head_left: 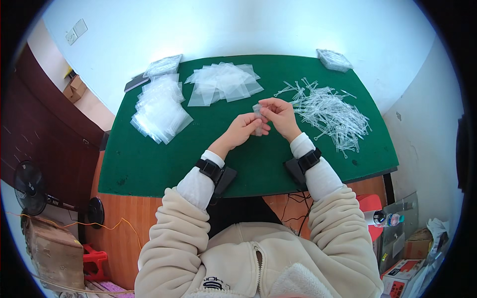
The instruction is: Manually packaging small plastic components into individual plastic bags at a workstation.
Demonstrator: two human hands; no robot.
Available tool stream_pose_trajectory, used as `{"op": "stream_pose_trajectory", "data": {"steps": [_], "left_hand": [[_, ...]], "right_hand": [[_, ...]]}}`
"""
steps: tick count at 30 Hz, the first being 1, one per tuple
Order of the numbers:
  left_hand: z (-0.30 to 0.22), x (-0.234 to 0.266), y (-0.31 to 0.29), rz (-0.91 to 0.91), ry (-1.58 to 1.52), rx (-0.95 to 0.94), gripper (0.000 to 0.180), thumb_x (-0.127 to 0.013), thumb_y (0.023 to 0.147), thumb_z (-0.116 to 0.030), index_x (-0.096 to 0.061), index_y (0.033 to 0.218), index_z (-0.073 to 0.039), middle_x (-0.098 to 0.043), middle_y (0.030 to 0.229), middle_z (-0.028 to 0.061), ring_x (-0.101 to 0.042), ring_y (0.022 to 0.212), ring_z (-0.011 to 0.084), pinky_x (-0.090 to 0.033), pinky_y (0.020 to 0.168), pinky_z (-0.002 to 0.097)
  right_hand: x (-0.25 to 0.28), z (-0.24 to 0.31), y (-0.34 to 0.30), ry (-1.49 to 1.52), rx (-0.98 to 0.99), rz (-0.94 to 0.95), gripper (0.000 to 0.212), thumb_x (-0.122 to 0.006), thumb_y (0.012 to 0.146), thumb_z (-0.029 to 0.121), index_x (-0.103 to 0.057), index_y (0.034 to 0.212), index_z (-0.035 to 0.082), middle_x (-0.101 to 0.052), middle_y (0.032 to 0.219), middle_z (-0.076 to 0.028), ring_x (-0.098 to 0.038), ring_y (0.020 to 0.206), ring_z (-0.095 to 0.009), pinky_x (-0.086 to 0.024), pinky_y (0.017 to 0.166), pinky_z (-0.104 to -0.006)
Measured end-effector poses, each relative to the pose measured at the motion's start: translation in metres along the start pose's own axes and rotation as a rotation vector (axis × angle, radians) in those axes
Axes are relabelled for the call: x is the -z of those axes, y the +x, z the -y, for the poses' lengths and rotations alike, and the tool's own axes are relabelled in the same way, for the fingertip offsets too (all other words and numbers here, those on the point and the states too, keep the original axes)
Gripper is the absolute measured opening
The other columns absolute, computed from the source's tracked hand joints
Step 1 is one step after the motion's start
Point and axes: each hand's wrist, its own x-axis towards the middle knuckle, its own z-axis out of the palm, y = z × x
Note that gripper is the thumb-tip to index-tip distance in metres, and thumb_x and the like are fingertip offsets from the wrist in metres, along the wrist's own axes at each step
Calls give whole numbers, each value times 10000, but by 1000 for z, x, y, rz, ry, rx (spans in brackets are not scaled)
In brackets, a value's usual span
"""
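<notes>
Over the middle of the green table (pixel 149 164), my left hand (pixel 243 129) and my right hand (pixel 279 116) together hold one small clear plastic bag (pixel 257 119) upright between their fingertips. What is inside the bag is too small to tell. Just right of my right hand lies a spread heap of thin clear plastic sticks (pixel 330 116). A loose pile of empty clear bags (pixel 223 82) sits beyond my hands, and a second pile of clear bags (pixel 159 109) lies to the left.
Two flat packs of bags sit at the table's far corners, one left (pixel 163 65), one right (pixel 334 59). A black fan (pixel 30 191) and a cardboard box (pixel 52 253) stand on the floor at left. A bottle (pixel 385 218) and boxes are at right.
</notes>
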Motion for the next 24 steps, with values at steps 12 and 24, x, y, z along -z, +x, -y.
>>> {"op": "stream_pose_trajectory", "data": {"steps": [12, 24], "left_hand": [[9, 10, 1, -104, 554, -159, 166, -471, 880, -123, -600, 897, -21, -619, 825, 59, -543, 735, 155, -433, 699, 283], [6, 8, 3, -73, 517, -79, 181, -454, 898, -125, -593, 891, -9, -627, 879, 49, -552, 828, 128, -419, 793, 262]], "right_hand": [[5, -9, 1, -123, -68, 92, 160, -604, 778, -7, -620, 938, -11, -630, 817, -42, -578, 673, -68, -452, 584, -190], [77, -25, 10, -1456, 285, -429, 196, -542, 759, 74, -653, 919, 100, -616, 942, -29, -526, 967, -201, -396, 810, -369]]}}
